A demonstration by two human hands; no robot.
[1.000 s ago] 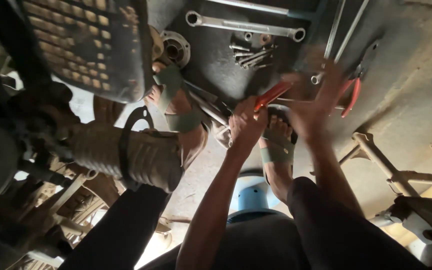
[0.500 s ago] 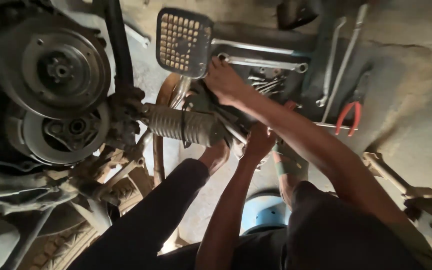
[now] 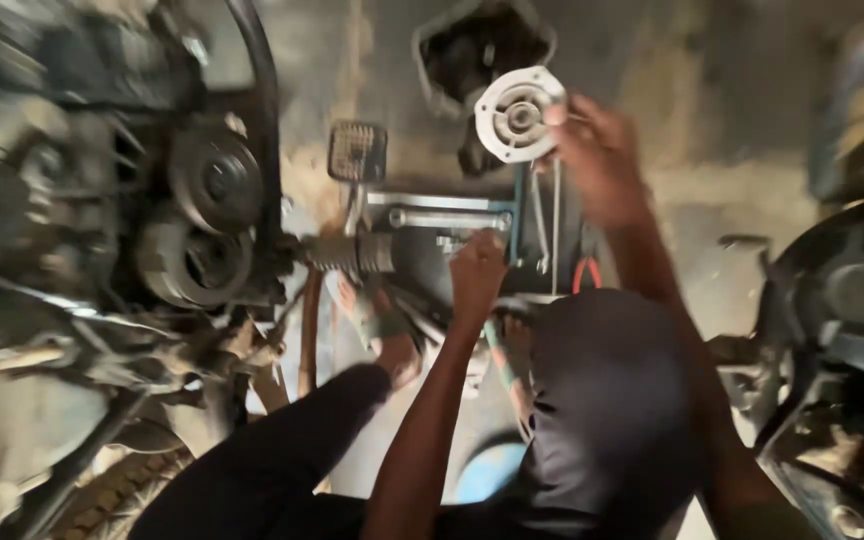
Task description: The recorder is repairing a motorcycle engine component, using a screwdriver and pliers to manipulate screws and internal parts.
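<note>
My right hand (image 3: 602,160) reaches forward, and its fingers grip the rim of a round, pale metal part (image 3: 520,112) with a hole in its centre, lifted off the floor. My left hand (image 3: 477,272) is curled over small bolts on a dark mat (image 3: 422,205), just below a long silver wrench (image 3: 447,218). Whether it holds anything is hidden. More long tools (image 3: 547,215) and red-handled pliers (image 3: 584,272) lie on the mat between my hands.
An open motorcycle engine with two round pulleys (image 3: 202,220) fills the left, with a ribbed lever (image 3: 352,255) and a gridded pedal (image 3: 357,150) sticking out. A dark cover (image 3: 482,50) lies on the floor behind. Another machine (image 3: 852,300) stands right. My sandalled foot (image 3: 387,335) and a blue stool (image 3: 487,470) are below.
The view has swung right and back from the engine. My right hand has left the pedal area and taken hold of the round pale part. My left hand has moved up to the mat.
</note>
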